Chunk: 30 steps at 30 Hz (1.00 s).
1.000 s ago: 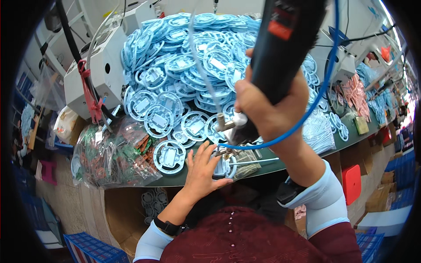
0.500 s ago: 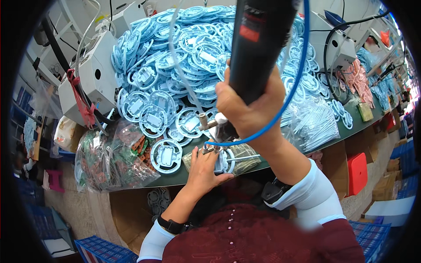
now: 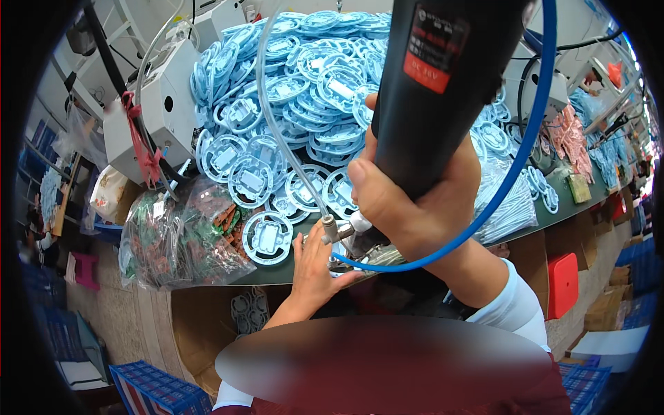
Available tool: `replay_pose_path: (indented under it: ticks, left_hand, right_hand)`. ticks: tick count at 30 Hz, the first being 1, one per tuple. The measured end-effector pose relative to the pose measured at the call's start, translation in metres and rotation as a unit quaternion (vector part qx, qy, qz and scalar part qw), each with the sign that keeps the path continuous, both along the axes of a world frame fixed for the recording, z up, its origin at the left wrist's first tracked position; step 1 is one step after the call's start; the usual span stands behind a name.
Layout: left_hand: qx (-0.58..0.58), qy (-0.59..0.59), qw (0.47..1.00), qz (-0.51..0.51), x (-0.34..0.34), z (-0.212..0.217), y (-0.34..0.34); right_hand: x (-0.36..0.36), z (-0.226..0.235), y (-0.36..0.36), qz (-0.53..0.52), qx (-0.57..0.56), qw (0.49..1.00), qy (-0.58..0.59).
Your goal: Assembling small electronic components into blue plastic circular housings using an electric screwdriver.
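Clutching black driver (image 3: 432, 104) in right hand (image 3: 432, 197), with left hand (image 3: 315, 273) spread beside narrow bare edge of green table (image 3: 275, 274).

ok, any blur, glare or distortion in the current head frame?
Head view: table edge bows with fisheye distortion; head view: a smooth blurred patch hides much of the maroon shirt; head view: glare washes out the far right edge.

R hand (image 3: 423, 216) + blk pwr tool (image 3: 430, 131) now closer to cam vs prev.
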State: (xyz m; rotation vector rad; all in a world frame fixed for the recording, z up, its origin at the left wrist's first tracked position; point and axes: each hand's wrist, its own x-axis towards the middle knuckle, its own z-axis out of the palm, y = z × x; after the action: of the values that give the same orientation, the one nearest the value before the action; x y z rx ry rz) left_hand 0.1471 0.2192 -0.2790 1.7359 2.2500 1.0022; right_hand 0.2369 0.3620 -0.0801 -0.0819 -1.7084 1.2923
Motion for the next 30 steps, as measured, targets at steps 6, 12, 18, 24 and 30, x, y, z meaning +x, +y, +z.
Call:
replay_pose_path:
  ticks: [6,12,18,24,30]
  left_hand:
    - [0.011,0.008,1.000,-0.010,-0.003,0.000,0.006]
    - [0.038,0.055,0.998,0.017,-0.010,-0.006,-0.002]
    - [0.003,0.037,0.999,0.018,0.008,-0.019,-0.001]
    - [-0.004,0.001,1.000,0.004,0.016,-0.026,0.001]
    - [0.037,0.030,0.997,0.068,-0.001,-0.010,-0.018]
  right_hand:
    - [-0.008,-0.004,0.004,-0.030,-0.019,0.999,-0.013]
    - [-0.017,-0.018,0.002,-0.084,-0.046,0.995,-0.028]
    - [-0.003,-0.025,-0.009,-0.004,-0.113,0.993,-0.023]
    - [0.010,0.020,-0.001,0.006,-0.088,0.994,0.057]
    - [-0.014,0.016,-0.028,0.033,-0.050,0.998,0.001]
